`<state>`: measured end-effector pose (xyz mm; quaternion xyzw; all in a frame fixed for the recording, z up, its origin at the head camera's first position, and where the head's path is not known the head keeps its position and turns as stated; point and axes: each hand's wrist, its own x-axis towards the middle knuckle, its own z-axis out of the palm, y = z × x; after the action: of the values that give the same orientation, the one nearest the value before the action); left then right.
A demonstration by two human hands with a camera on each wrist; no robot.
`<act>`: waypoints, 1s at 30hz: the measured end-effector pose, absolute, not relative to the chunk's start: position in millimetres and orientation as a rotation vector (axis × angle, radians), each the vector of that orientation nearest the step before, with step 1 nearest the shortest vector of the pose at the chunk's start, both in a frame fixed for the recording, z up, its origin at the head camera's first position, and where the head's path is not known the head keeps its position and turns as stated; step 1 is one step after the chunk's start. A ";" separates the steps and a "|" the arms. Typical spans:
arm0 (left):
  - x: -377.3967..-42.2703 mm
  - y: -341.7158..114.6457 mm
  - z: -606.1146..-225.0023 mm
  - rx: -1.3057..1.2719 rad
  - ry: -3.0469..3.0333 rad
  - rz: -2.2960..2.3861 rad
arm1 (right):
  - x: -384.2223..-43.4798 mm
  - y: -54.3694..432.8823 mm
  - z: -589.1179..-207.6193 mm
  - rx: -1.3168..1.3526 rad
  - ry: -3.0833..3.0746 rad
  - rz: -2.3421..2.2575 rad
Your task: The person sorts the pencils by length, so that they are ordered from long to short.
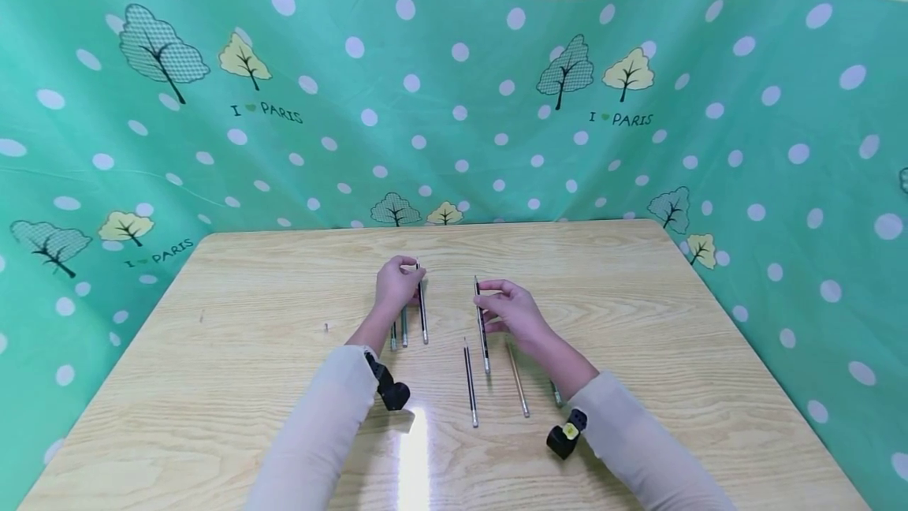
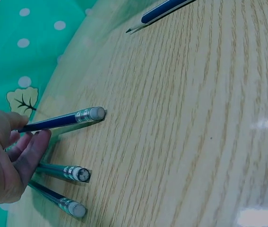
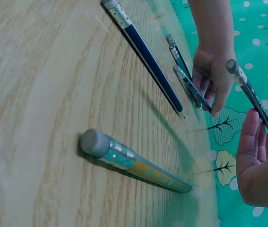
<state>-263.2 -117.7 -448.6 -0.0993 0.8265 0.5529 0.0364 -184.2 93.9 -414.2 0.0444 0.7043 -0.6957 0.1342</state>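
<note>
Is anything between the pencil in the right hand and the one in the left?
Partly: a loose dark pencil lies left of the near end of the pencil in the right hand. Nothing else visible stands before the pencil in the left hand.

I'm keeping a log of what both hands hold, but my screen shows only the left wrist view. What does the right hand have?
Observer: The right hand holds a dark pencil.
Operator: Thanks. Is there a pencil of a different colour beyond my picture?
Observer: Yes, a yellow pencil lies on the table.
Operator: Is anything on that side partly covered?
Observer: In the head view, one more pencil is partly hidden by the right forearm, so I can't tell its full length there.
</note>
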 end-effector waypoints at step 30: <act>-267.3 -109.4 -444.3 -0.330 2.662 1.470 | -185.6 99.5 -415.0 0.124 2.031 -2.027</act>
<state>-267.3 -109.4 -444.3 -0.1079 0.8695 0.4803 0.0412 -185.6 99.5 -415.0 0.0427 0.7008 -0.6993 0.1344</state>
